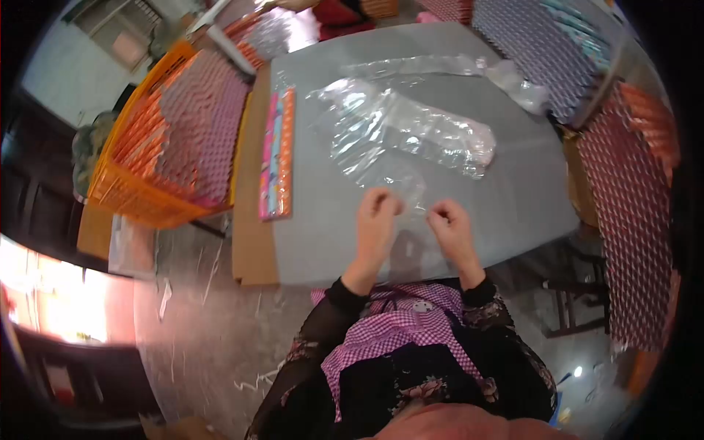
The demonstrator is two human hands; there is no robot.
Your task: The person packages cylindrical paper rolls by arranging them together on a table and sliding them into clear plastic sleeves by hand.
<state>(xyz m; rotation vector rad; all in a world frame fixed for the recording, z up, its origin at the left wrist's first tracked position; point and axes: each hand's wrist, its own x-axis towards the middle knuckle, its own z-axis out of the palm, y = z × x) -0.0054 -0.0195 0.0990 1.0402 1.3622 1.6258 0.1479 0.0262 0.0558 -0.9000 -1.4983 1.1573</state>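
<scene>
Operating from afar, I've got both bare hands, left hand (378, 218) and right hand (450, 229), slightly apart over the near side of the grey table (323, 242), fingers curled in. Can't tell if either's pinching the crumpled clear plastic sleeves (440, 132) just beyond them. Progress-wise, one set of slim pink, blue and orange patterned rolls (276, 165) lies by the table's left edge, looks wrapped to me; those sleeves look unfilled. More shiny rolls fill the orange plastic crate (147, 207) further left.
</scene>
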